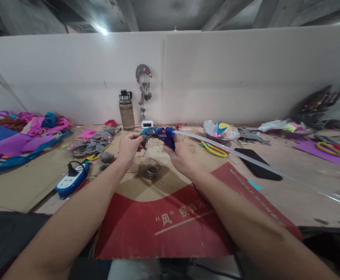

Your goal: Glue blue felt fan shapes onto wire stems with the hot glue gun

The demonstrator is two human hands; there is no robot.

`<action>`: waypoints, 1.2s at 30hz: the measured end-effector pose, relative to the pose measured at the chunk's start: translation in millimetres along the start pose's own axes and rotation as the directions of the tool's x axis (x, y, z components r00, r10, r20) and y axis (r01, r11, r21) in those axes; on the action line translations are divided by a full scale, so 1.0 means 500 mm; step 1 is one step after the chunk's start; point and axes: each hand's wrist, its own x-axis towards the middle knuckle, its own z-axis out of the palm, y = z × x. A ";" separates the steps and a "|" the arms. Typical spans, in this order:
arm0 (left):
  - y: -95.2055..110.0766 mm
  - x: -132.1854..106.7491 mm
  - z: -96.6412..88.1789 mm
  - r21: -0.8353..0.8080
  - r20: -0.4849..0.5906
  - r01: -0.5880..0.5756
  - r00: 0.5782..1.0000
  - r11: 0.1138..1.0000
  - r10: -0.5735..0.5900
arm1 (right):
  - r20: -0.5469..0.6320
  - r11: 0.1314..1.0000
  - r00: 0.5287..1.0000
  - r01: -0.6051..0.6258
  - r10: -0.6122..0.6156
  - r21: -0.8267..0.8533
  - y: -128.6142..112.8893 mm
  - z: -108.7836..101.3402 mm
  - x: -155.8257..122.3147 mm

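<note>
My right hand [180, 154] is wrapped round the handle of a blue hot glue gun [167, 136]. A long clear glue stick [231, 149] runs out of its back end toward the right. The gun's nozzle points left, close to the fingertips of my left hand [131, 147]. Those fingers pinch a small grey felt piece [144, 143], whose exact shape is partly hidden. Below both hands, a coil of grey cord [150, 171] lies on the red and tan cardboard [170, 210].
Grey felt pieces [95, 144], a ball of grey yarn [107, 157] and a blue-white power strip [72, 180] lie left. A bottle [126, 111] stands behind. Yellow-handled scissors [213, 149] and a black phone [258, 164] are right. A felt moon hanging [143, 74] is on the wall.
</note>
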 end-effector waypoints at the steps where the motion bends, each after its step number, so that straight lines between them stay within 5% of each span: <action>1: -0.001 0.000 0.001 -0.002 0.008 0.001 1.000 1.000 -0.001 | -0.003 1.000 1.000 0.007 -0.007 0.000 0.000 0.001 0.000; 28: 0.007 0.011 -0.010 -0.160 -0.064 0.019 0.998 0.987 -0.030 | -0.020 0.998 0.999 -0.038 0.037 -0.047 0.006 0.002 0.001; 36: 0.021 0.011 -0.011 -0.352 -0.035 0.101 0.992 0.930 -0.121 | -0.046 0.997 0.996 -0.073 0.073 -0.003 0.022 0.006 0.008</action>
